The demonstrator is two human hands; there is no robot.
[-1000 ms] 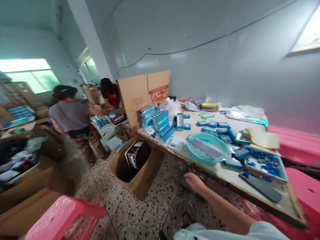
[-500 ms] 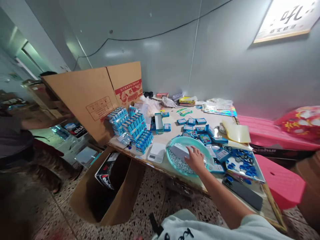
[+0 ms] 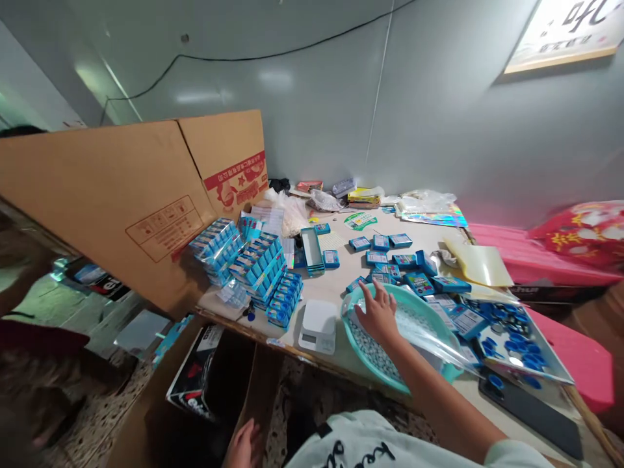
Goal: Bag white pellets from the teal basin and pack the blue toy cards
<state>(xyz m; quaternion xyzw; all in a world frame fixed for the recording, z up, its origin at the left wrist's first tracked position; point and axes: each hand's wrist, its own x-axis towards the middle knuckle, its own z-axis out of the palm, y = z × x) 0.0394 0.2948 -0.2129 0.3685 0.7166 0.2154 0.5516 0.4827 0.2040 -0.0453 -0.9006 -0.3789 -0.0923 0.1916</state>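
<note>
My right hand (image 3: 379, 317) hovers over the left part of a turquoise basin (image 3: 351, 338), fingers spread, with nothing seen in it. Small pale pellets (image 3: 373, 348) cover the basin's bottom. Clear plastic (image 3: 429, 335) stretches across the basin's right side and over its rim. Low at the bottom edge is my left hand (image 3: 244, 444), off the table, partly cut off, its fingers loosely extended and nothing visible in them. Just left of the basin lies a white digital scale (image 3: 319, 318) with a bare top.
Stacked blue boxes (image 3: 263, 266) stand on the left by a large cardboard flap (image 3: 146, 195). Loose small blue boxes (image 3: 390, 260) lie behind the basin. At right are a tray of blue rings (image 3: 524, 348) and a dark phone (image 3: 536, 416). An open carton (image 3: 263, 380) stands below.
The view has shifted closer to the table. My right hand now sits farther left over the basin, and my left hand shows more at the bottom. The grey-white flat piece in the basin no longer shows.
</note>
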